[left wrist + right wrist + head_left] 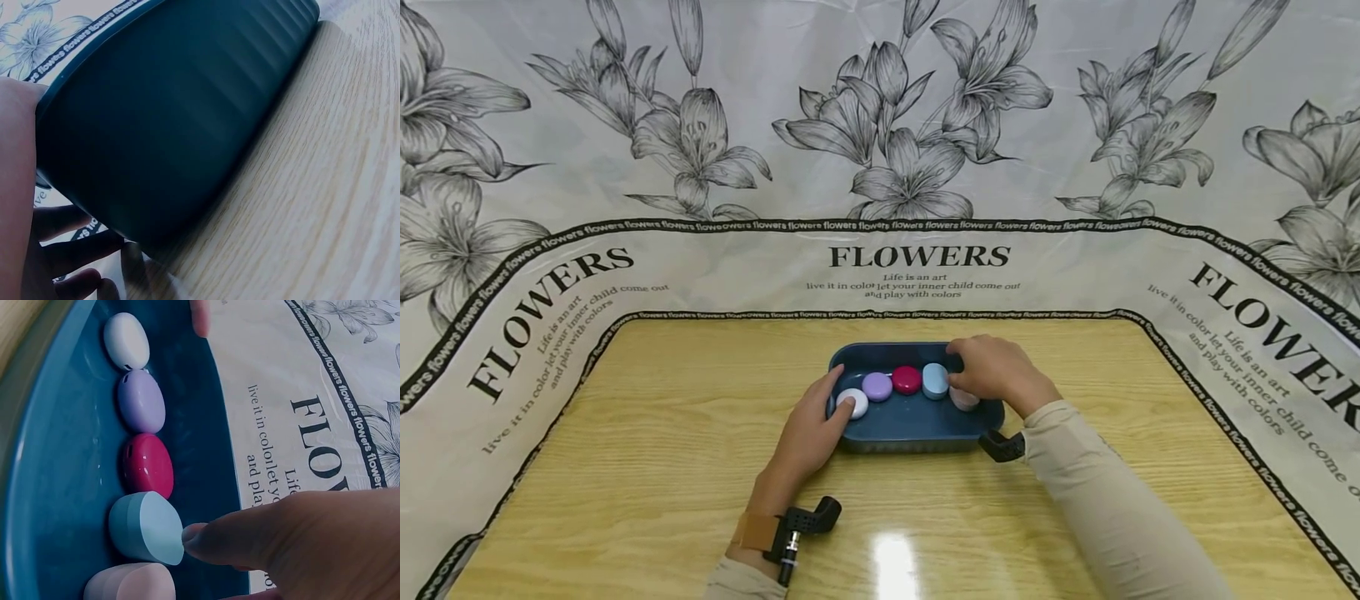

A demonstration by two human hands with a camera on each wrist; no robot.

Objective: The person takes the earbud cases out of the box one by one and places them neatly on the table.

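A dark blue rectangular tray (910,425) sits on the table, holding a row of small rounded cases. From left to right come a white case (127,341), a lilac one (142,401), a crimson one (149,464), a light blue one (147,527) and a pale pink one (132,584). My left hand (811,425) grips the tray's left end, thumb over the rim by the white case and fingers outside the wall. At the far right corner, my right hand (1000,371) holds the rim, its thumb tip against the light blue case; its other fingers are mostly hidden.
The wood-grain table (685,467) extends around the tray. Behind and along both sides rises a pale cloth (917,187) printed with lilies and lettering. Black wrist mounts (805,521) sit on both forearms, the right one close to the tray's near right corner.
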